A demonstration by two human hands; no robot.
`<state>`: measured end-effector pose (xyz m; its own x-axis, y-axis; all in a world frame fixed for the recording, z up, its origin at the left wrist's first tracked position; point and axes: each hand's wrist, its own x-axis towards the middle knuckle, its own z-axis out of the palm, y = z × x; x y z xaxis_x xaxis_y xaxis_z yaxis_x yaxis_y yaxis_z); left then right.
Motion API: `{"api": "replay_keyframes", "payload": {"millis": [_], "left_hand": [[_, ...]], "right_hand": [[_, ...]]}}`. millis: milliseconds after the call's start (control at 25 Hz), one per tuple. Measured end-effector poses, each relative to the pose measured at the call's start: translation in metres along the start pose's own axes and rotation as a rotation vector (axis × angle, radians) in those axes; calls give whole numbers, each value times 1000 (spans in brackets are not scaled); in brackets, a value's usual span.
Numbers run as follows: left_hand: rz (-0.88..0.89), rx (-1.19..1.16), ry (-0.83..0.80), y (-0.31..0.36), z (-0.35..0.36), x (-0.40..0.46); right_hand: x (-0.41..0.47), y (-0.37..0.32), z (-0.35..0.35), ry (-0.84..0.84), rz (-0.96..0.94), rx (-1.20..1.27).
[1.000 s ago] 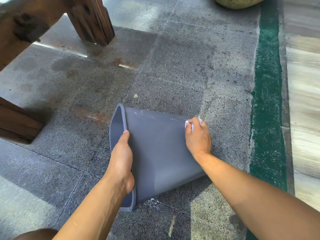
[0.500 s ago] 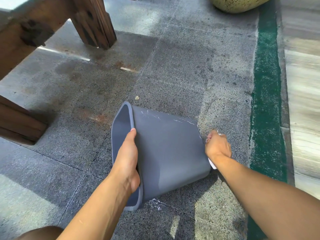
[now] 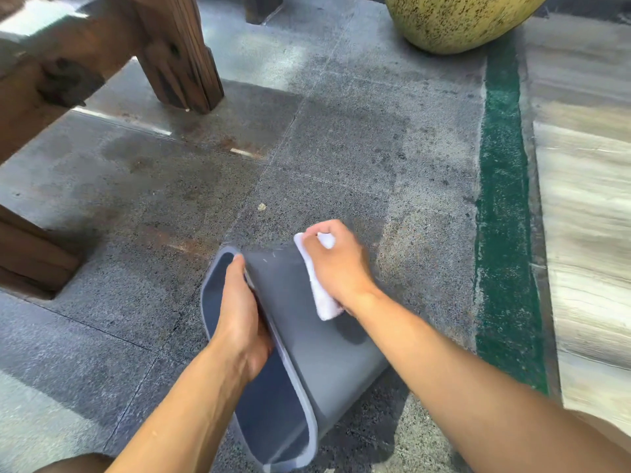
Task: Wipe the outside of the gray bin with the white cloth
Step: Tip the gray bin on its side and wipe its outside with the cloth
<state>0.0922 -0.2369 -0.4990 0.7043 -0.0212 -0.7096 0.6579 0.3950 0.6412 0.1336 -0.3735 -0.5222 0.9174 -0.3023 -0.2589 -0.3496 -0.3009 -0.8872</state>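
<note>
The gray bin lies tipped on its side on the stone floor, its open mouth turned toward me and to the left. My left hand grips the bin's rim, fingers over the edge and into the opening. My right hand presses the folded white cloth flat against the upper outside wall, near the bin's far end. Part of the cloth is hidden under my palm.
Dark wooden furniture legs stand at the upper left, another wooden block at the left edge. A yellow speckled pot sits at the top. A green strip and pale wooden boards run along the right.
The bin has turned so its mouth faces me more. My right hand moved from the bin's base end back onto the upper wall, with the cloth unfolded longer. My left hand stays on the rim.
</note>
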Motion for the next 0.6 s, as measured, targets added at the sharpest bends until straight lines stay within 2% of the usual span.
{"api": "replay_keyframes", "payload": {"millis": [120, 240, 360, 600], "left_hand": [[-66, -10, -13, 0, 3, 2], [-97, -81, -33, 1, 7, -1], [-41, -175, -2, 4, 8, -3], [25, -121, 42, -5, 2, -2]], "right_hand": [[-18, -15, 26, -118, -118, -51], [-23, -19, 37, -155, -213, -117], [-27, -17, 44, -125, -265, -163], [-34, -10, 63, 46, -301, -397]]}}
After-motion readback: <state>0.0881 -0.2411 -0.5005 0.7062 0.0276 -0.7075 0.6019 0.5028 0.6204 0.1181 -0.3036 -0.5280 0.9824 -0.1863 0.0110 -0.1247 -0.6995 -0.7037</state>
